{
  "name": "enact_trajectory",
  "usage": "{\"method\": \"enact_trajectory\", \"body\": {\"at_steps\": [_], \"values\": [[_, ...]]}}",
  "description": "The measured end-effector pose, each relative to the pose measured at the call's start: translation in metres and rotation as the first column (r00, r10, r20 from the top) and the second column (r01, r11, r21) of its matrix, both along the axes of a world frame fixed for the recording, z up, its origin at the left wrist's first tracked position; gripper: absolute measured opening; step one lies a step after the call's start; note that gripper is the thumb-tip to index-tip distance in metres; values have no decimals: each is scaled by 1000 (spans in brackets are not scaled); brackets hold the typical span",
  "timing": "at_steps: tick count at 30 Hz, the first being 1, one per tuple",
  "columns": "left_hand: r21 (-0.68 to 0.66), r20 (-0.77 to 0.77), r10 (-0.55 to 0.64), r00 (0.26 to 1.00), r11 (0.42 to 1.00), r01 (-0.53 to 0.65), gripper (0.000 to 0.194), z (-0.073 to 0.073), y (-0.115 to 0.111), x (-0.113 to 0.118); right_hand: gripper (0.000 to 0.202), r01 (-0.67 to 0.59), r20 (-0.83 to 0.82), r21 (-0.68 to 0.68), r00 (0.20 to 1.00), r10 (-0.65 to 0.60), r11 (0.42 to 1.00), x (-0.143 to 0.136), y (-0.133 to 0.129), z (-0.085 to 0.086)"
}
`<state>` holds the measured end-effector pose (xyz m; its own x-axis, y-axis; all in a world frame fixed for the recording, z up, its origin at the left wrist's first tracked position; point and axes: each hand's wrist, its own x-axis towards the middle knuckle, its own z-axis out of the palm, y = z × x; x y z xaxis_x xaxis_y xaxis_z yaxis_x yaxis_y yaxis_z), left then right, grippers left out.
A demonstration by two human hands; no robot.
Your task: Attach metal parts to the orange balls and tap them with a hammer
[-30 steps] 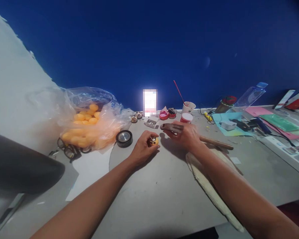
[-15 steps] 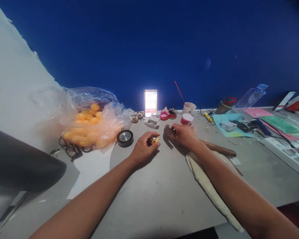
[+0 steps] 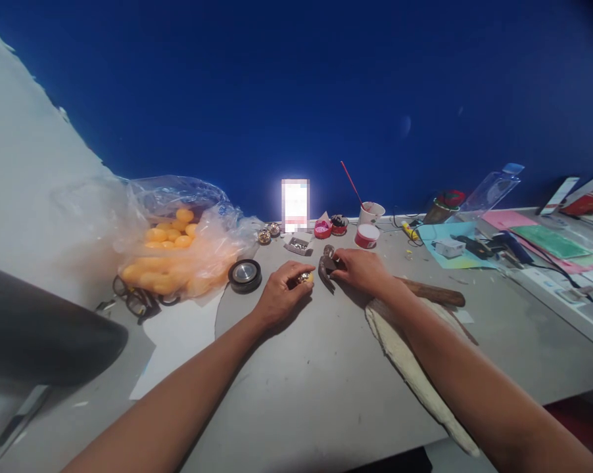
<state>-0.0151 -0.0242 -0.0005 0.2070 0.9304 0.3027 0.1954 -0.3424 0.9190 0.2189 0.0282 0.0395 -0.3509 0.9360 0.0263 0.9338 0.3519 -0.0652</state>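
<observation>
Between the fingertips and thumb of my left hand (image 3: 283, 292) is a yellow ball studded with shiny gold pieces (image 3: 305, 278); the hand rests on the grey table. To its right, my right hand (image 3: 363, 270) grips a claw hammer (image 3: 328, 266) close behind its metal head. The hammer's wooden handle (image 3: 437, 293) runs out under my right forearm. A small gap separates the hammer head from the ball. Behind them lies a small open box of shiny studs (image 3: 299, 244). Two more studded balls (image 3: 269, 232) sit at the back near the wall.
A clear bag of orange balls (image 3: 178, 249) fills the left side, with eyeglasses (image 3: 137, 299) and a round black-rimmed dish (image 3: 244, 274) beside it. Red tubs (image 3: 367, 235) and a cup (image 3: 372, 213) stand behind. A pale cloth (image 3: 409, 361) lies under my right forearm.
The hammer head has turned, so its claw now points down towards me instead of lying blurred and tilted. My left hand keeps the studded ball in nearly the same place.
</observation>
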Motion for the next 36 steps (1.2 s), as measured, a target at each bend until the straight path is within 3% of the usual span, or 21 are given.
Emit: {"method": "enact_trajectory", "body": {"at_steps": [12,18,22,36], "values": [[-64,63,38,997,997,-34,23,5,2,-1,24,70,31,29,997,-71,997,-1,3,3],[-257,230,95,969,966,-34,51,3,6,-3,24,43,8,44,999,-43,998,2,5,-2],[-314,317,112,942,949,-7,60,2,8,-3,24,28,1,27,1000,-28,999,2,4,-2],[-331,414,87,906,941,61,45,2,7,-1,27,28,4,24,1000,-28,999,2,6,-5]]}}
